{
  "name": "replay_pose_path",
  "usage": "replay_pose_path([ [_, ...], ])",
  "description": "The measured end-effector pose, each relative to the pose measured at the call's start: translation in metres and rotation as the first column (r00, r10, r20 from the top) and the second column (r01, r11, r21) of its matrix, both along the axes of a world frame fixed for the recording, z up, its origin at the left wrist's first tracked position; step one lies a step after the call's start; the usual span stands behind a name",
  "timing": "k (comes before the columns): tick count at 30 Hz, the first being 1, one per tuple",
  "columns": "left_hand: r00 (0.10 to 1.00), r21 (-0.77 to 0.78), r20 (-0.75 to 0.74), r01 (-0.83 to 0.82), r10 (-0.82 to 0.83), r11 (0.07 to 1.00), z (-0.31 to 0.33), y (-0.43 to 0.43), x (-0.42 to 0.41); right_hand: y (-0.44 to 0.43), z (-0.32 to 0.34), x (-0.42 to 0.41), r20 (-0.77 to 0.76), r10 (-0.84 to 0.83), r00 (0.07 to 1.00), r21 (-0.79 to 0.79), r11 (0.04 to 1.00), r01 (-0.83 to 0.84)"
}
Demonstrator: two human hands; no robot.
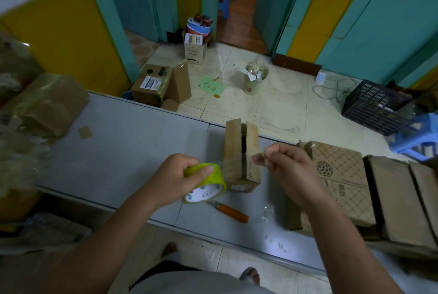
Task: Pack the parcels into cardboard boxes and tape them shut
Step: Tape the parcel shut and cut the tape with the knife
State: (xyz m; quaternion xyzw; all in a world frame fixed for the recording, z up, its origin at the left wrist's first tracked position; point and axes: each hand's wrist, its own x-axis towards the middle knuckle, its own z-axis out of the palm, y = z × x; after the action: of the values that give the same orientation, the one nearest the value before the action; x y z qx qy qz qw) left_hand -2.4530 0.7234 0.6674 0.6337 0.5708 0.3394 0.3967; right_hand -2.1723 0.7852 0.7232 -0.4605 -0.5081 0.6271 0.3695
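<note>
- Orange-handled knife (233,212) lies on the grey table (118,139).
- Left hand (176,176) — fingers curled round the yellow-green tape roll (208,186).
- Right hand (288,168) pinches the tape end (258,155) (thumb against fingertips).
- Behind them — the small cardboard box (239,151), standing on the table, flaps ajar.

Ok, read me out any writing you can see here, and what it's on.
Nothing reads clearly.
Green paper: handwritten characters, blurred.
Patterned box: printed characters, illegible.
Tape roll core: print too small.
Floor box label: barcode, text too small.
</note>
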Motion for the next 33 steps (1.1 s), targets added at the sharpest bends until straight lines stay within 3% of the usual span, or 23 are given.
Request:
replay_pose_path([
  [3,0.988,-0.060,0.113,0.116,-0.109,0.991,0.000,-0.010,-0.003,0.005,0.004,0.010,-0.086,-0.094,0.992,-0.064,0.994,0.089],
  [7,0.985,-0.066,-0.165,-0.071,0.060,0.995,-0.007,-0.013,-0.006,0.016,0.005,0.020,0.043,-0.063,0.997,0.017,0.998,0.062],
  [9,0.979,-0.071,-0.178,-0.111,0.097,0.991,-0.007,-0.016,0.004,0.024,0.002,0.023,0.129,-0.063,0.990,0.043,0.997,0.058],
  [12,0.992,-0.098,-0.088,-0.095,0.086,0.991,-0.005,-0.031,0.030,0.045,0.001,0.026,0.280,-0.095,0.955,0.151,0.987,0.054],
  [16,0.984,-0.266,0.177,0.026,0.022,0.964,-0.002,-0.053,0.069,0.079,0.000,0.023,0.510,-0.082,0.856,0.290,0.953,-0.081],
  [20,0.925,-0.430,0.304,-0.081,0.228,0.899,-0.006,-0.051,0.097,0.115,-0.004,0.011,0.627,-0.048,0.778,0.383,0.888,-0.254],
  [26,0.851,-0.499,0.297,-0.248,0.433,0.830,-0.010,-0.042,0.109,0.158,-0.023,-0.021,0.703,0.141,0.697,0.264,0.859,-0.440],
  [31,0.745,-0.566,0.380,-0.280,0.547,0.775,-0.002,-0.034,0.137,0.178,-0.050,-0.038,0.757,0.234,0.610,0.195,0.810,-0.552],
  [33,0.739,-0.572,0.388,-0.275,0.551,0.773,0.001,-0.033,0.147,0.179,-0.057,-0.038,0.735,0.252,0.629,0.203,0.803,-0.560],
])
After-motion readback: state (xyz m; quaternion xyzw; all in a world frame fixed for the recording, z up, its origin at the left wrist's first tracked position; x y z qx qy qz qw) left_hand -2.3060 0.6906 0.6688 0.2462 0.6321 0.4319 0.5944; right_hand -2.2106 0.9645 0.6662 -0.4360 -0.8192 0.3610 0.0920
